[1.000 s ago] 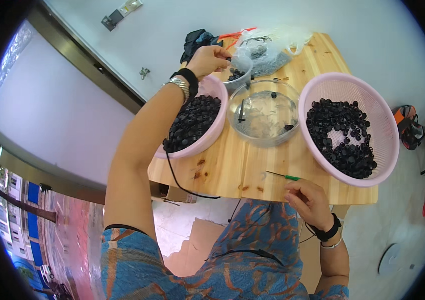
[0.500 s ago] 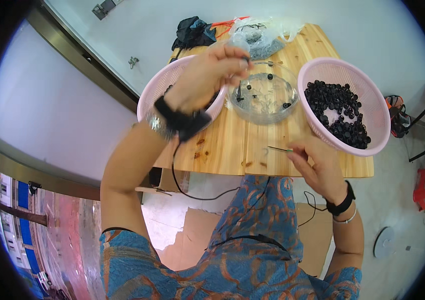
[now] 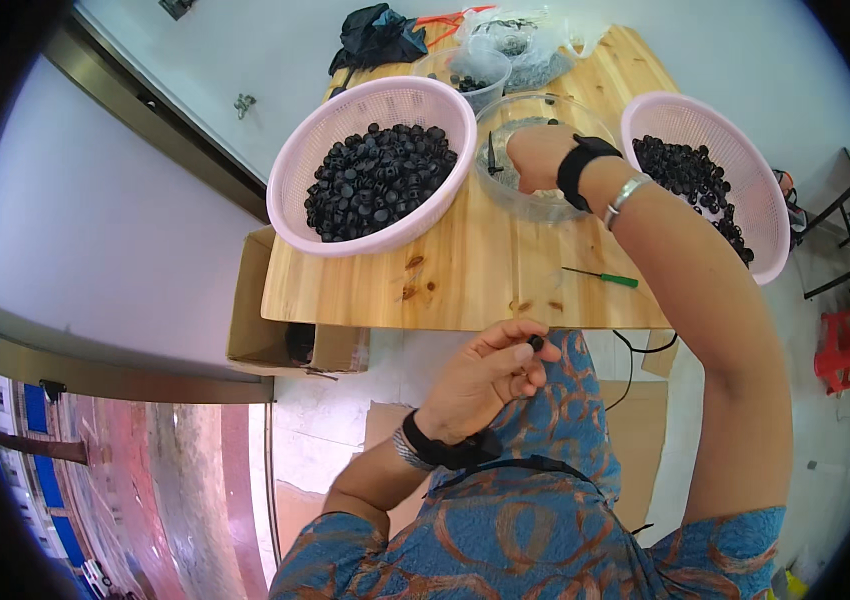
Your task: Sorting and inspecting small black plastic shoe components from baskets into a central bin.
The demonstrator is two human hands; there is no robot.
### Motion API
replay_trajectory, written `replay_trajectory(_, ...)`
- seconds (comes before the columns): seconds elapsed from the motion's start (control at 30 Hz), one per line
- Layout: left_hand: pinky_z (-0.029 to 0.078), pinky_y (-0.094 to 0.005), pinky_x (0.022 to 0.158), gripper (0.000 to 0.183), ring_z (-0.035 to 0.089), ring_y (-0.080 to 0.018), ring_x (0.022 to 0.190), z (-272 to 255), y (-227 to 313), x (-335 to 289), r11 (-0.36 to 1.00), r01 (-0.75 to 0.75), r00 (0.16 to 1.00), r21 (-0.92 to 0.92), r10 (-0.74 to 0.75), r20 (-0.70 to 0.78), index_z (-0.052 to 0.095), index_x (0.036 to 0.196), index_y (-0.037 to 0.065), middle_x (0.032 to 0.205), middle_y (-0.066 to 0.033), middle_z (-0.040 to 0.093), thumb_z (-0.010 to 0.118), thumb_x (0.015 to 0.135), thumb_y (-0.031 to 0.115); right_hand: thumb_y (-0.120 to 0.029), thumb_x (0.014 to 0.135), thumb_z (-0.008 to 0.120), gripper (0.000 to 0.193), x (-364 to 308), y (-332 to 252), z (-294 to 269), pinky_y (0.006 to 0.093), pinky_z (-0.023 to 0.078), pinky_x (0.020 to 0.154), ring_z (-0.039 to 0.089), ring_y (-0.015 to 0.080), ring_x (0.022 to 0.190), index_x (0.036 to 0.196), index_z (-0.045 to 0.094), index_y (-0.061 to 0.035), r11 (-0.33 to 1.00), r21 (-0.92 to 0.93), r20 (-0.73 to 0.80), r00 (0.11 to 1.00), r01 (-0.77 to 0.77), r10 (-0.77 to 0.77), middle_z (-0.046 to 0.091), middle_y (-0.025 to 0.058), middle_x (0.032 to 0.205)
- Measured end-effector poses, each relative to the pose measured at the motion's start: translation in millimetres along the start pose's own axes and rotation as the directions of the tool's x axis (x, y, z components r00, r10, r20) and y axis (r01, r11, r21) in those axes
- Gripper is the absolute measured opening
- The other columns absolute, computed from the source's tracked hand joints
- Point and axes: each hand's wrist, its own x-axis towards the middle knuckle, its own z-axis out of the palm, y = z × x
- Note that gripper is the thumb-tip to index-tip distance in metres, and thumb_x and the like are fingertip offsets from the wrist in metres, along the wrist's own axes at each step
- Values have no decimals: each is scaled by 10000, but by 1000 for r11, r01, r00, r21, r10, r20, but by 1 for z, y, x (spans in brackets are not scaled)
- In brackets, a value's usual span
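Just off the near table edge, my left hand [image 3: 480, 385] pinches a small round black cap [image 3: 536, 343] between thumb and fingertips. My right hand [image 3: 539, 155] reaches across into a shallow clear round tray [image 3: 525, 207], its fingers curled downward. Its fingertips are hidden, so anything between them cannot be made out. Small clear pieces and a few black parts lie in that tray, with a pointed black part [image 3: 492, 155] at its left side. A thin screwdriver with a green handle [image 3: 617, 280] rests on the wooden table, touched by neither hand.
A pink basket [image 3: 290, 200] full of black caps stands left; another pink basket [image 3: 770, 250] with black parts is right, partly behind my right forearm. A clear tub [image 3: 485, 95], plastic bag [image 3: 535, 70] and black bag [image 3: 377, 38] are at the back. A cardboard box [image 3: 250, 300] stands below left.
My left hand has come back from over the tray to the near table edge with the black cap. My right hand has put down the screwdriver and moved forward into the tray.
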Motion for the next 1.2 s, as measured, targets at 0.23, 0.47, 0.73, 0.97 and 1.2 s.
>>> replay_trajectory(0.23,485,-236,639,241,564,-132,741,-13,2,-9,999,17,999,-33,-18,-48,494,1127,26,989,-118,596,467,891,70,-79,605,609,131,22,-12,9,401,486,630,612,335,736,702,652,-3,989,-142,120,992,40,-23,620,199,763)
replay_trajectory(0.47,486,-238,653,213,570,-143,751,-20,15,-11,992,-90,990,-89,79,-114,501,1101,29,998,-128,590,456,899,78,-71,620,609,118,17,-1,5,371,486,554,617,287,671,703,637,7,999,-17,-54,997,47,-48,618,168,688)
replay_trajectory(0.73,503,-231,670,201,579,-150,789,-8,20,-4,978,-182,983,-98,176,-60,488,1098,29,1029,-141,571,427,914,84,-48,697,614,124,-15,22,-7,251,469,494,564,117,598,806,615,10,728,685,-88,989,-24,116,603,67,697)
replay_trajectory(0.97,498,-222,669,210,575,-128,792,4,15,13,977,-192,981,-95,191,-22,473,1110,32,1039,-127,573,463,905,78,-138,782,626,124,-48,26,-8,226,465,555,543,81,666,845,618,-32,442,894,-166,970,73,176,594,7,728)
replay_trajectory(1.2,514,-230,702,211,591,-154,806,8,12,23,974,-192,981,-118,193,-6,466,1117,32,1034,-138,575,438,917,92,-156,798,612,119,-52,39,0,208,456,533,531,65,627,835,611,-43,422,894,-256,943,148,212,586,-6,712)
